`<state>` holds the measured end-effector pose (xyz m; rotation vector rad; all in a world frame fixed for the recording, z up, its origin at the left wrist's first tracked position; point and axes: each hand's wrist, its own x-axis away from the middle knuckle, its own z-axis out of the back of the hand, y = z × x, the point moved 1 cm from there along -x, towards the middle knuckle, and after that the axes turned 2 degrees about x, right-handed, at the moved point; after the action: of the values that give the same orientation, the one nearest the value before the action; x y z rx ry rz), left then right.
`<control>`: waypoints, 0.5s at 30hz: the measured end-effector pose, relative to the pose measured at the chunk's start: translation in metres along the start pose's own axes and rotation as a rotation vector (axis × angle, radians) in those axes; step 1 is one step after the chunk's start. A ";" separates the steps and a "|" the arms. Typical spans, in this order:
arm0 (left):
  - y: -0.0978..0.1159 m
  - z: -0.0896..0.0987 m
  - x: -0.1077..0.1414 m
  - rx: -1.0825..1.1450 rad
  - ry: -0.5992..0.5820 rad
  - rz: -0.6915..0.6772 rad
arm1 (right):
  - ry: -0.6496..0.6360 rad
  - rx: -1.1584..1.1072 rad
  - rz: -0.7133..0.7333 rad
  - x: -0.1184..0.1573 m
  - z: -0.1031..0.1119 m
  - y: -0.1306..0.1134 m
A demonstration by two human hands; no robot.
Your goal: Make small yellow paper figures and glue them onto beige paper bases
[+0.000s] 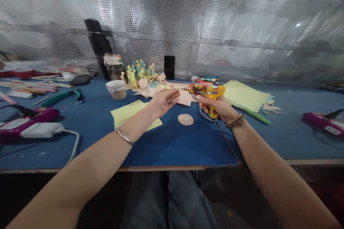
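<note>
My right hand (219, 106) is wrapped round the handle of a yellow hot glue gun (220, 91), whose nozzle points left. Colourful smears cover its front end, and an orange light glows on its side. Close to the nozzle is my left hand (165, 102), its fingers pressed together and reaching right; the thumb is hidden. Small pale yellow bits (166, 87) show just beyond those fingers, but I cannot tell whether they are held. On the table below lies a cream paper oval (185, 119). Yellow-green paper sheets (129, 111) rest under my left forearm.
Paper flowers (139, 71), a paper-lined cup (116, 90), a jar (113, 65) and an upright phone (169, 67) stand behind. Green-handled pliers (60, 98) and a purple power strip (48, 116) lie left. A green cutter (255, 115) and yellow sheet (244, 94) lie right.
</note>
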<state>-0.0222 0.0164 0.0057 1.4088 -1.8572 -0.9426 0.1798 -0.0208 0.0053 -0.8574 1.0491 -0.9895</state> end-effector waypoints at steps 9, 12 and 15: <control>0.000 0.002 0.001 -0.012 -0.009 -0.021 | 0.032 -0.014 -0.043 0.000 0.000 0.000; -0.001 0.002 0.000 -0.030 -0.009 -0.043 | 0.029 -0.008 -0.048 0.000 0.000 -0.001; -0.001 0.002 0.000 -0.032 -0.014 -0.057 | 0.013 -0.005 -0.037 0.001 0.000 -0.002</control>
<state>-0.0234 0.0167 0.0043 1.4458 -1.8129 -1.0086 0.1795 -0.0225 0.0070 -0.8780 1.0505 -1.0252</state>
